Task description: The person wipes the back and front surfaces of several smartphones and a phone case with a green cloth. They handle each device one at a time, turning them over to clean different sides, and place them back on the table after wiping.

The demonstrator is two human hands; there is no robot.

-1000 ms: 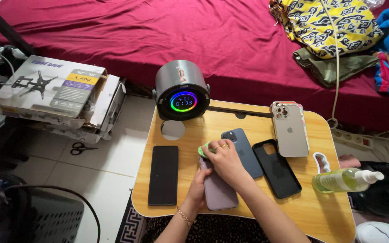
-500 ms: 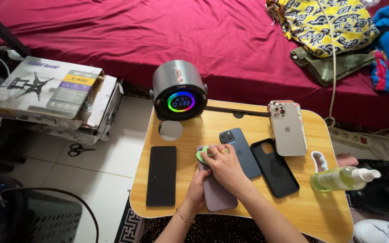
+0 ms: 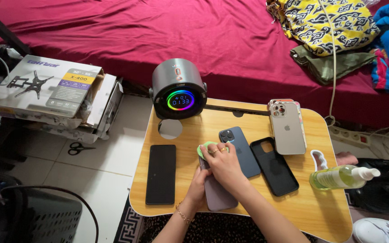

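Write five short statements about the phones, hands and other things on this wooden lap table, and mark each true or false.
1. The right hand presses a green cloth onto the mauve phone. True.
2. The left hand holds the mauve phone's edge. True.
3. The black rectangular phone lies right of the mauve phone. False: it lies to its left, screen dark.
4. The spray bottle of yellow-green liquid stands upright. False: it lies on its side at the light wooden lap table's right edge.
5. The empty black phone case lies between the dark blue phone and the bottle. True.
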